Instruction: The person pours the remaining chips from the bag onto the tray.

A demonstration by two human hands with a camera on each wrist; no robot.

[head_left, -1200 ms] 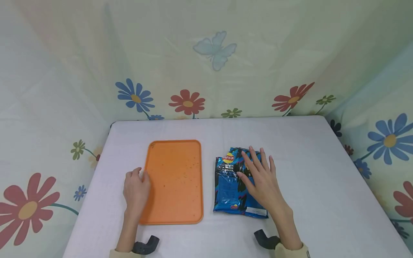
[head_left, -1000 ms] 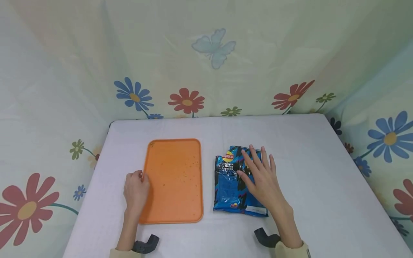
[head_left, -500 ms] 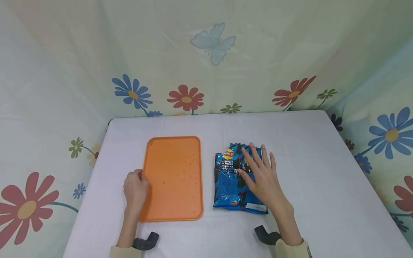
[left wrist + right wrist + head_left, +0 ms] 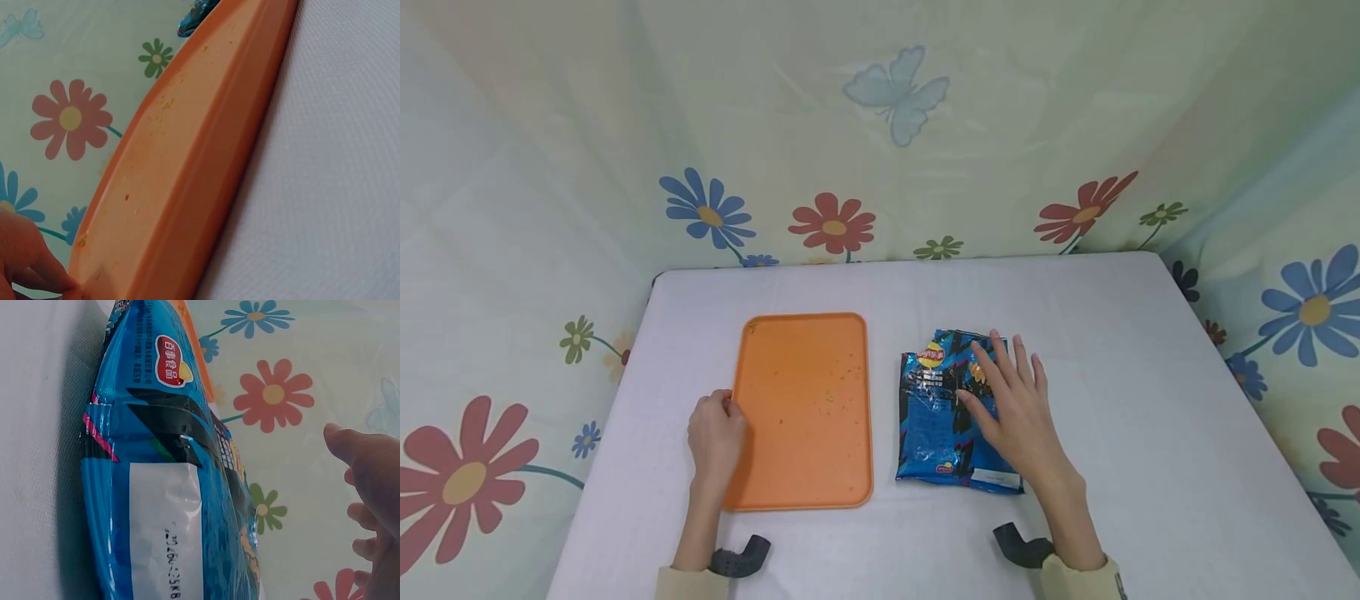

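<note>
An orange tray (image 4: 805,417) with scattered crumbs lies on the white table, left of centre in the head view. My left hand (image 4: 717,437) is at the tray's left rim with fingers curled. In the left wrist view, the fingertips (image 4: 65,284) pinch that rim. To the right of the tray lies a blue and black chip bag (image 4: 932,442), its top edge torn unevenly. My right hand (image 4: 1018,425) is over the bag's right side with fingers spread. The right wrist view shows a gap between this hand (image 4: 375,487) and the bag (image 4: 165,431).
The white-covered table (image 4: 1150,400) extends to the right of the bag. A floral curtain (image 4: 752,108) surrounds the back and sides. Black curved mounts (image 4: 741,557) sit at both wrists, near the table's front.
My right hand has shifted slightly right on the bag side, uncovering more of the print. My left hand stays at the tray rim. The head view has tilted a little.
</note>
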